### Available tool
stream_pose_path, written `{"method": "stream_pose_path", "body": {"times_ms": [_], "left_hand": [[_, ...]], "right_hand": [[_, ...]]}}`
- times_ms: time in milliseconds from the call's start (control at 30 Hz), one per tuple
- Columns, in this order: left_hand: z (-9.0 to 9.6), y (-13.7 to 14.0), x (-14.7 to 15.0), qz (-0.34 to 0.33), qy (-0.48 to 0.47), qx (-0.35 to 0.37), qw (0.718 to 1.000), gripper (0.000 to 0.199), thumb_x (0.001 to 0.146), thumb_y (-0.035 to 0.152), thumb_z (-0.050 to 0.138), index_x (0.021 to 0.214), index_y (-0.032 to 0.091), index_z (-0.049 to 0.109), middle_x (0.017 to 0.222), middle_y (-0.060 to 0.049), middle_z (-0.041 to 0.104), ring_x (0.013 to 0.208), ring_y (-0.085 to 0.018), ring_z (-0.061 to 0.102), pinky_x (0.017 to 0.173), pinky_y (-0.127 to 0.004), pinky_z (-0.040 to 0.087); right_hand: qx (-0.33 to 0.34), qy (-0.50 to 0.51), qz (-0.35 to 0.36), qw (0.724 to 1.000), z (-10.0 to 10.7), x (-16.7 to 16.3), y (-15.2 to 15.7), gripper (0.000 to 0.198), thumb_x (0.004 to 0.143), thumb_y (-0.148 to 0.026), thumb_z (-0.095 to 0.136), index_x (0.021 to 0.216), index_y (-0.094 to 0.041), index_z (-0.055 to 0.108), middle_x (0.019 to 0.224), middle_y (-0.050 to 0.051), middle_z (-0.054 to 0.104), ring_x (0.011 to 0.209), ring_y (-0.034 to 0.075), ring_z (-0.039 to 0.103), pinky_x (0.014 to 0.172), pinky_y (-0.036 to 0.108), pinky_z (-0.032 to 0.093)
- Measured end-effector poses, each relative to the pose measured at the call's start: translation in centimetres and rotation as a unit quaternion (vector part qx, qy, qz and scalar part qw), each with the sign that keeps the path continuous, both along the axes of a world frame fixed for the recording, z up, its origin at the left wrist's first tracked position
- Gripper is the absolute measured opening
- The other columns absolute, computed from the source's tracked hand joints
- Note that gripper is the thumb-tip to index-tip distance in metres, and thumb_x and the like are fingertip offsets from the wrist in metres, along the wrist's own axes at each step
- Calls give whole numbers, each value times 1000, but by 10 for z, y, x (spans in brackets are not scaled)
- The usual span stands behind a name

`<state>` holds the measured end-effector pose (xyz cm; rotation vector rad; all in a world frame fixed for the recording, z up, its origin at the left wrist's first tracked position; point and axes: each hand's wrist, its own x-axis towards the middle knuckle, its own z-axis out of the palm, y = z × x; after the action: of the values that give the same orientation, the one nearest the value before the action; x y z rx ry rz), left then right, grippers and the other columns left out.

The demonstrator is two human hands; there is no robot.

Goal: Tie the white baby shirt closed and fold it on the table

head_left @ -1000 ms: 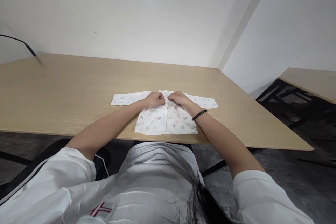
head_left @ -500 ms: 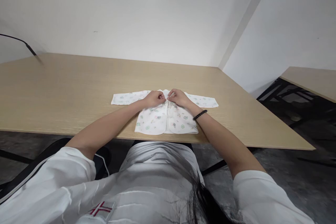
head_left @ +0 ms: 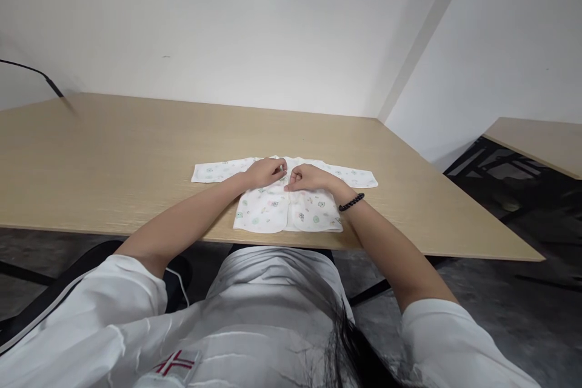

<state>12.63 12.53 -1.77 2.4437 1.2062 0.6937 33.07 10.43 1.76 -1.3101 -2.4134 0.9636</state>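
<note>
A white long-sleeved baby shirt (head_left: 264, 212) with small green and pink animal prints lies flat, sleeves spread to both sides and its hem towards me. Its front opening runs down the middle. My left hand (head_left: 267, 172) rests on the upper chest, fingers curled in at the front edge near the neck; the cloth between its fingertips is mostly hidden. Slightly lower, my right hand (head_left: 310, 178) pinches the front edge with thumb and forefinger. A small gap separates the two hands. Around my right wrist is a black beaded bracelet (head_left: 351, 202).
The shirt lies near the front edge of a light wooden table (head_left: 136, 139). A white wall (head_left: 227, 48) stands behind it. At the back left a thin black cable (head_left: 53, 86) reaches over the table. Another table (head_left: 541, 138) stands to the right.
My right hand has slid down the front opening towards me. The left hand has stayed near the neck, its fingertips shifting slightly upward. The shirt lies in the same place.
</note>
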Motion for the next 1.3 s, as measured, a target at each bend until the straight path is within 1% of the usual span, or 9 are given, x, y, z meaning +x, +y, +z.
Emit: {"method": "stream_pose_path", "body": {"times_ms": [167, 367, 500, 633, 700, 867, 967, 1167, 1300], "left_hand": [[-4, 4, -1, 12, 6, -1, 1000, 17, 88, 33, 52, 91, 22, 64, 81, -4, 68, 68, -19, 56, 60, -28, 32], [3, 1, -2, 10, 11, -17, 1000, 22, 87, 38, 52, 77, 20, 60, 71, -3, 63, 60, -17, 49, 57, -28, 29], [12, -9, -2, -25, 8, -61, 998, 22, 81, 34, 57, 66, 19, 55, 59, 1, 53, 53, -13, 41, 54, -27, 28], [19, -18, -1, -86, -7, -125, 988, 12, 76, 28, 59, 70, 18, 60, 61, 2, 50, 54, -10, 40, 52, -25, 30], [20, -19, 0, -108, -17, -147, 983, 14, 77, 31, 61, 74, 17, 63, 62, 3, 49, 54, -10, 41, 52, -24, 31], [17, -14, 0, -127, -33, -176, 976, 23, 78, 38, 63, 76, 16, 66, 60, 3, 47, 53, -9, 40, 52, -23, 31], [14, -11, 0, -133, -37, -188, 973, 25, 78, 40, 64, 78, 15, 68, 62, 2, 50, 53, -9, 41, 52, -23, 32], [14, -8, -2, -146, -40, -202, 968, 27, 80, 42, 63, 79, 15, 67, 63, 3, 49, 54, -9, 41, 53, -23, 32], [13, -7, -2, -141, -40, -202, 968, 25, 80, 40, 64, 82, 15, 68, 65, 2, 51, 55, -9, 42, 53, -23, 33]], "right_hand": [[-16, 6, 8, 1000, 2, 6, -1, 21, 65, -32, 82, 70, -19, 66, 66, 1, 66, 53, 11, 53, 49, 24, 35], [-13, -69, 14, 997, 11, -1, -8, 31, 62, -43, 83, 71, -20, 64, 70, 0, 66, 59, 13, 55, 53, 24, 38], [-23, -75, 5, 997, 13, -3, -10, 17, 65, -29, 76, 73, -20, 65, 71, 0, 66, 59, 13, 55, 54, 25, 39], [-25, -66, -2, 998, 13, -1, -8, 12, 62, -17, 70, 73, -20, 66, 70, 0, 65, 58, 13, 54, 53, 25, 38], [-26, -57, -6, 998, 13, 1, -6, 11, 62, -15, 67, 72, -19, 65, 67, -1, 63, 57, 12, 52, 53, 25, 37], [-49, -29, -9, 998, 13, 7, -1, 5, 64, -15, 59, 62, -19, 61, 51, -5, 48, 49, 10, 40, 49, 26, 30], [-77, -8, 1, 997, 16, 10, -1, 5, 65, -17, 58, 62, -19, 62, 50, -6, 45, 48, 9, 37, 48, 25, 28], [-114, 24, -10, 993, 20, 13, -4, 11, 68, -25, 65, 72, -17, 71, 62, -1, 60, 53, 9, 44, 49, 24, 34], [-155, 83, -38, 984, 14, 15, 0, 15, 64, -26, 73, 76, -17, 74, 67, 1, 66, 57, 9, 50, 51, 23, 37]]}}
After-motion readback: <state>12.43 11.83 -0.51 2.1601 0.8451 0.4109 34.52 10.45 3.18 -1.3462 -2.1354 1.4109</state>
